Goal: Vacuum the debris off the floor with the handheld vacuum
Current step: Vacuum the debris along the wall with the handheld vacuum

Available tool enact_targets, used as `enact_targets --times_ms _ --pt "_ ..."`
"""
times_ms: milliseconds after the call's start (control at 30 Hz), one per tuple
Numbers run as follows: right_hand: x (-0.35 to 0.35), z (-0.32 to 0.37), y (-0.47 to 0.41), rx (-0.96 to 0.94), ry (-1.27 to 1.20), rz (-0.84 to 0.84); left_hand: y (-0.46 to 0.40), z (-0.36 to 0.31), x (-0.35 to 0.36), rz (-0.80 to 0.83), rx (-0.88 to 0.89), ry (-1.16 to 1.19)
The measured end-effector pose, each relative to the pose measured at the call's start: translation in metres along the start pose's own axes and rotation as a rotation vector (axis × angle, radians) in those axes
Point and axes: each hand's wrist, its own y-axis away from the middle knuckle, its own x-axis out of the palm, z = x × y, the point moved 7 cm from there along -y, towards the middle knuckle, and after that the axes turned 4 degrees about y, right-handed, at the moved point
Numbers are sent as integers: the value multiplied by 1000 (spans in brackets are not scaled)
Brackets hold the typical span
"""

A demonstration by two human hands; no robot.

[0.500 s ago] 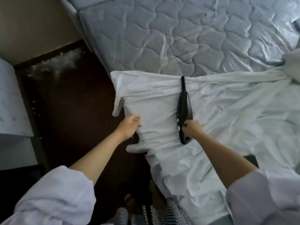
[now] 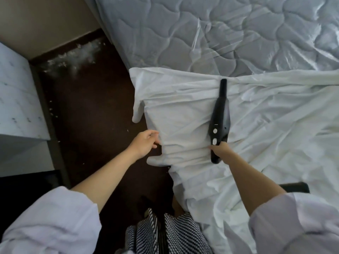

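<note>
Right hand (image 2: pixel 221 150) clamped round rear handle of black handheld vacuum (image 2: pixel 219 120), fingers wrapped under, thumb side toward the 2 pale buttons. Vacuum lying on white sheet (image 2: pixel 275 125), nozzle pointing straight away from the hand toward bare mattress (image 2: pixel 220 33), tip near sheet's far edge. Not lifted as far as can be told; body looks in contact with the fabric.

Left hand (image 2: pixel 145 143) out to the left of the vacuum hand, fingers loosely curled, tips touching the sheet's hanging side edge; real pinch or mere touch, cannot tell. Nothing else held.

Debris (image 2: pixel 73 55): pale feathery fluff piled on dark floor (image 2: pixel 91 116), far ahead and left of the left hand, in the corner by the wall and mattress side. More small white flecks (image 2: pixel 52 110) scattered along the floor left of the left hand, beside the base of a white marbled cabinet (image 2: pixel 16 98). 1 or 2 specks just ahead of the left hand near the sheet edge.

Vacuum well apart from debris: on bed, not over floor.

Mattress quilted, under clear plastic wrap, beyond both hands. Sheet crumpled, covering bed on near side and to the right of the right hand, draping down to floor between the 2 arms. White sleeves (image 2: pixel 45 226) rolled at both forearms. Checked black-and-white garment (image 2: pixel 174 233) below, near bottom edge.
</note>
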Motion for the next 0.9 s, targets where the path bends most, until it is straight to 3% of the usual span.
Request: enact_targets --times_ms 100,233,400,567,667,767,900 --pt "0 21 22 -86 -148 48 10 -16 -15 -15 -4 14" --pt "13 93 79 -219 -416 283 26 -48 -34 6 -23 40" --pt "26 184 154 -383 -189 434 53 -82 -72 -25 20 92" --pt "48 276 250 -451 -134 585 87 -87 -145 -217 -33 211" --pt "71 325 296 -625 71 574 100 -77 -193 -351 -88 395" --pt "103 360 324 -698 98 638 103 -63 -243 -486 -96 744" --pt "142 393 339 -607 79 840 88 -43 -287 -399 -89 1059"
